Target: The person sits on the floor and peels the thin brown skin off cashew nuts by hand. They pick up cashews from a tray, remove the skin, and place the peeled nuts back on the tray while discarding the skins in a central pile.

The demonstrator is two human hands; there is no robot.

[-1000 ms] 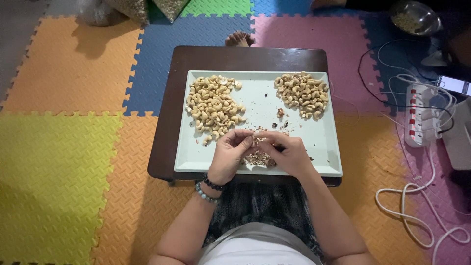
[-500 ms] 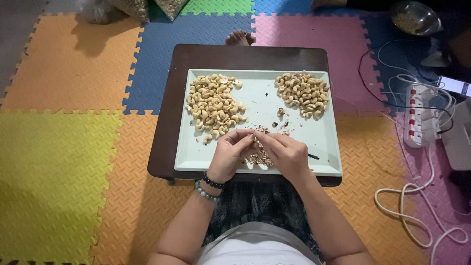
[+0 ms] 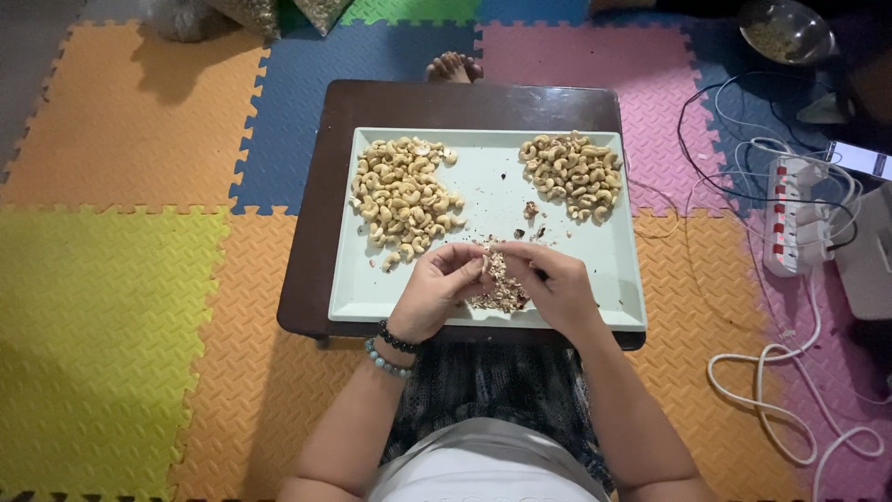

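Note:
A pale green tray [image 3: 595, 270] lies on a small dark brown table [image 3: 316, 242]. On it are two heaps of cashew nuts: a larger heap [image 3: 402, 196] at the left and a smaller heap [image 3: 571, 173] at the back right. A little pile of brown skins and crumbs [image 3: 500, 294] lies at the tray's front middle. My left hand [image 3: 435, 290] and my right hand [image 3: 556, 286] meet just above that pile, fingertips pinched together on a small nut between them. Bead bracelets circle my left wrist.
Coloured foam floor mats surround the table. A white power strip [image 3: 792, 226] with white and black cables lies at the right. A metal bowl [image 3: 786, 30] stands at the far right back. Someone's toes [image 3: 453, 66] show beyond the table's far edge. Bags [image 3: 251, 13] lie at the back left.
Both hands stay over the skins pile; the fingers have shifted slightly while working the small nut. Nothing else has moved.

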